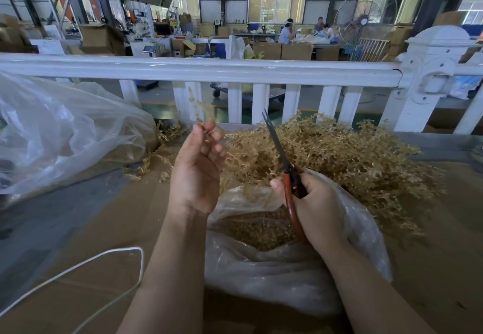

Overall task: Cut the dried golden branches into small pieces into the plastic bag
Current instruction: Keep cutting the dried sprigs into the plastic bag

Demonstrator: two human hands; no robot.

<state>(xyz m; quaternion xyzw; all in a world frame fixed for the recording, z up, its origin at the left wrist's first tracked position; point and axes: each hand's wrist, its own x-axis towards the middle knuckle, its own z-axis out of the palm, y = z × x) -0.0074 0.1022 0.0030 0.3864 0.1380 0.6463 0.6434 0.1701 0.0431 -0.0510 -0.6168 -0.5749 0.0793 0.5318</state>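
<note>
Branches [326, 156], dry, golden and tangled, heap at centre right behind the plastic bag [274, 268] of cut bits. Left hand [198, 169] pinches a sprig [194, 106]; right hand [317, 203] grips barely parted scissors [282, 161]. White railing [198, 68] crosses above.

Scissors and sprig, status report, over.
Left hand pinches a golden sprig. Right hand grips scissors, blades slightly apart. Bag below holds cut pieces. Nothing in the way.
</note>
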